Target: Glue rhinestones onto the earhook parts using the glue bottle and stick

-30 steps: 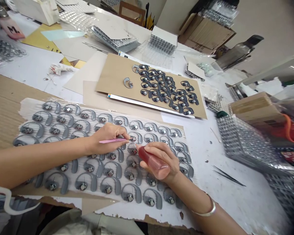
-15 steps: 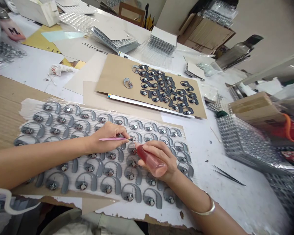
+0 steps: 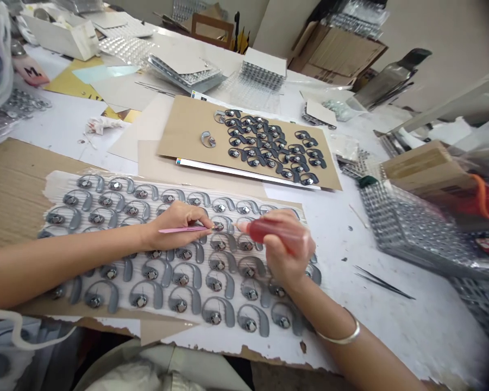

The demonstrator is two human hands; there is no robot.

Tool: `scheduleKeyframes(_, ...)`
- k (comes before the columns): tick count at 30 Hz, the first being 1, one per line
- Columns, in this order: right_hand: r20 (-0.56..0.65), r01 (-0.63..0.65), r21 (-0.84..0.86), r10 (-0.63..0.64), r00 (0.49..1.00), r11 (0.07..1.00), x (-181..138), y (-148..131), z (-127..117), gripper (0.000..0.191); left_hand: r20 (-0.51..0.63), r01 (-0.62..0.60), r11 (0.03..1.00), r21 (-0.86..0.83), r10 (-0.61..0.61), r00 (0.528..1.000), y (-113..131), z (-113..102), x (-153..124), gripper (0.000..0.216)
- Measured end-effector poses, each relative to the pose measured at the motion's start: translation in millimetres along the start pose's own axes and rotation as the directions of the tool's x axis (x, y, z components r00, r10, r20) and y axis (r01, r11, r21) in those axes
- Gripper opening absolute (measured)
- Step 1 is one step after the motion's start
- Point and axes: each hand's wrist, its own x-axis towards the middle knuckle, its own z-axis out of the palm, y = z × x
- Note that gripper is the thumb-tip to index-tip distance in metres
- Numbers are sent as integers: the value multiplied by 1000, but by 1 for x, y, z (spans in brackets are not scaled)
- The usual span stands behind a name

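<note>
Rows of grey hook-shaped pieces, like ear-hook earphone shells with shiny round parts, lie stuck on a white-covered board. Over the middle rows, my left hand pinches pink tweezers, whose tips touch or nearly touch one piece's round part. Just to the right, my right hand wraps around a red translucent squeeze bottle. The bottle is tilted almost level, its pale nozzle pointing left, a little apart from the tweezer tips. My hands and forearms hide some pieces.
Beyond the board, a brown card carries many black hook-shaped pieces. Dark tweezers lie at the right. Bubble-textured plastic trays and a cardboard box crowd the right side. Another bottle marked "M." stands far left.
My right hand has swung the red bottle up and to the right, drawing its nozzle away from the piece and turning it more level. My left hand holds nearly the same place.
</note>
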Motion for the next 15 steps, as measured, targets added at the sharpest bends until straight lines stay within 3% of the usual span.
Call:
scheduleKeyframes(3, -116, -149, 284, 188, 975, 947, 13, 5, -4, 25, 33, 212, 972, -98, -209, 977, 7, -9, 7, 15)
scheduleKeyframes(5, -92, -225, 385, 280, 956, 895, 24, 8, -11, 29, 42, 359, 918, -167, -357, 933, 11, -21, 14, 18)
scheduleKeyframes(7, -26, -288, 422, 330, 944, 860, 35, 10, -22, 34, 17, 420, 883, -209, -427, 904, 14, -37, 21, 17)
scheduleKeyframes(10, 30, -403, 424, 432, 902, 811, 47, 11, -44, 36, -139, 402, 892, -205, -433, 890, 15, -58, 27, 14)
scheduleKeyframes(12, 37, -444, 452, 481, 876, 774, 55, 11, -59, 38, -288, 357, 926, -121, -376, 880, 16, -67, 26, 14)
scheduleKeyframes(15, 86, -560, 529, 617, 782, 638, 66, 8, -79, 28, -356, 387, 922, 7, -359, 863, 24, -73, 19, 19)
